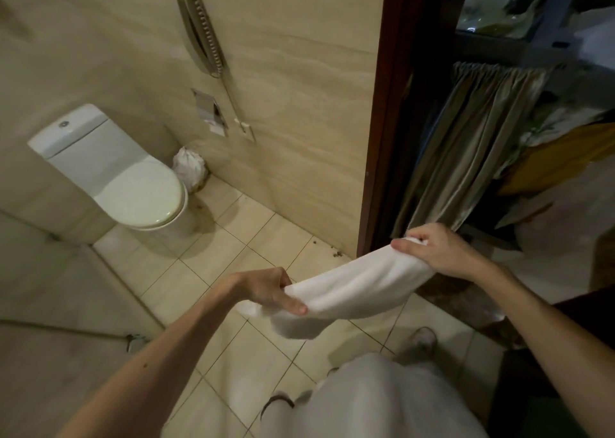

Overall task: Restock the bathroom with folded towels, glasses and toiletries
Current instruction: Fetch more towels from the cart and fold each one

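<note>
Both hands are gripping the towel (346,288) in mid-air above the floor (253,238): left hand (269,288) pinching one end, right hand (436,251) clutching the other. Risk: the sagging lower edge is hanging free; a slackening pinch could be dropping it onto the tiles.

Blurry, edge-cropped cart clutter (562,158)

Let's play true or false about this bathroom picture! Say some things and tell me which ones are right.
1. The left hand and right hand both grip the white towel. True.
2. A bin with a white liner stands beside the toilet. True.
3. The toilet lid is up. False: the lid is down.
4. The white towel hangs on a hook. False: it stretches in the air between the two hands.
</note>
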`<state>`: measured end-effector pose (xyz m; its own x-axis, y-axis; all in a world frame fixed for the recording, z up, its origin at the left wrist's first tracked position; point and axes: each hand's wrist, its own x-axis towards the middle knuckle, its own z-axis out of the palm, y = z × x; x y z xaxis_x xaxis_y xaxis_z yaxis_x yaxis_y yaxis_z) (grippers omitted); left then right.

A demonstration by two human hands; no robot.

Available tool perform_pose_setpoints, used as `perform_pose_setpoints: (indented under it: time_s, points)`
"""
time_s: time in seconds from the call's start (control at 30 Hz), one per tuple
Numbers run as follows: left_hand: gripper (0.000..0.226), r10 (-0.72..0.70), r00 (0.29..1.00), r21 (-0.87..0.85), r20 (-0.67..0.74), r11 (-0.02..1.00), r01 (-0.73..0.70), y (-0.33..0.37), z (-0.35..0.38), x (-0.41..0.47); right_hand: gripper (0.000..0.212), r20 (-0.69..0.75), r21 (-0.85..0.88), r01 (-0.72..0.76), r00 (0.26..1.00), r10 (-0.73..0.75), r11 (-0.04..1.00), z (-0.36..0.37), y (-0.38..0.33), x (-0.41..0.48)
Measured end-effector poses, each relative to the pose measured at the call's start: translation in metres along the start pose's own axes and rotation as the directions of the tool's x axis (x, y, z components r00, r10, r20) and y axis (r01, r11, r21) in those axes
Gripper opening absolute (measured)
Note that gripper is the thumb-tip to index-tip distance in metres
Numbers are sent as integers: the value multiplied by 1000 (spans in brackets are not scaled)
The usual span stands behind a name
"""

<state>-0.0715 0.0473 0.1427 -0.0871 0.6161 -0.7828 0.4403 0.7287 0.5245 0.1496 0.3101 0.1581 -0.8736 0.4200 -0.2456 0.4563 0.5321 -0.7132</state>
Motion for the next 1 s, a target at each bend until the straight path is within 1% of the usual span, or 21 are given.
perform_pose_setpoints:
  time_s: [0.03, 0.13, 0.23, 0.3, 0.37, 0.4, 0.43, 0.47, 0.5, 0.53, 0.6, 0.73, 0.8, 0.9, 0.97, 1.0]
  points:
    - [22, -9, 1000, 19, 5, 1000, 9, -5, 2, 1, 44, 0, 17, -18, 1000, 18, 1000, 2, 9, 0]
    - [22, -4, 1000, 47, 6, 999, 3, -17, 7, 4, 49, -51, 73, -83, 995, 87, 994, -4, 34, -1]
    - [33, -3, 1000, 54, -29, 999, 5, -32, 10, 8, 48, -98, 123, -118, 987, 131, 985, -13, 52, -8]
    - [37, 4, 996, 31, -91, 1000, -1, -41, 13, 9, 48, -123, 149, -124, 982, 143, 981, -17, 62, -11]
    - [48, 23, 982, -49, -188, 998, -33, -48, 16, 11, 58, -122, 134, -136, 981, 153, 982, -16, 69, -14]
    - [59, 25, 971, -100, -236, 994, -50, -50, 18, 12, 60, -116, 119, -143, 981, 156, 983, -15, 72, -14]
    - [71, 18, 961, -150, -275, 987, -62, -50, 20, 14, 56, -104, 107, -141, 983, 153, 984, -13, 73, -15]
    - [80, 5, 952, -196, -306, 978, -68, -50, 23, 15, 48, -96, 100, -146, 983, 155, 984, -11, 74, -16]
    - [82, -6, 945, -234, -328, 969, -75, -49, 26, 17, 40, -92, 101, -152, 983, 161, 983, -9, 77, -16]
    - [79, -11, 937, -260, -348, 962, -85, -47, 29, 18, 34, -91, 98, -168, 980, 177, 981, -8, 80, -17]
    - [72, -26, 928, -310, -371, 946, -97, -44, 34, 22, 32, -90, 84, -191, 976, 198, 978, -3, 88, -18]
    - [69, -119, 909, -448, -400, 890, -81, -44, 44, 31, 46, -94, 60, -232, 967, 236, 971, 8, 102, -22]
    - [70, -146, 904, -529, -403, 843, -99, -44, 48, 34, 47, -94, 76, -247, 963, 253, 966, 12, 98, -25]
    - [59, -186, 896, -651, -403, 746, -138, -34, 55, 34, 46, -36, 198, -292, 952, 305, 936, 20, 86, -30]
    - [51, -202, 885, -713, -420, 677, -184, -23, 60, 35, 47, 14, 348, -329, 938, 346, 878, 25, 72, -33]
    - [48, -201, 879, -734, -432, 644, -214, -17, 64, 35, 44, 45, 427, -349, 929, 366, 834, 28, 64, -36]
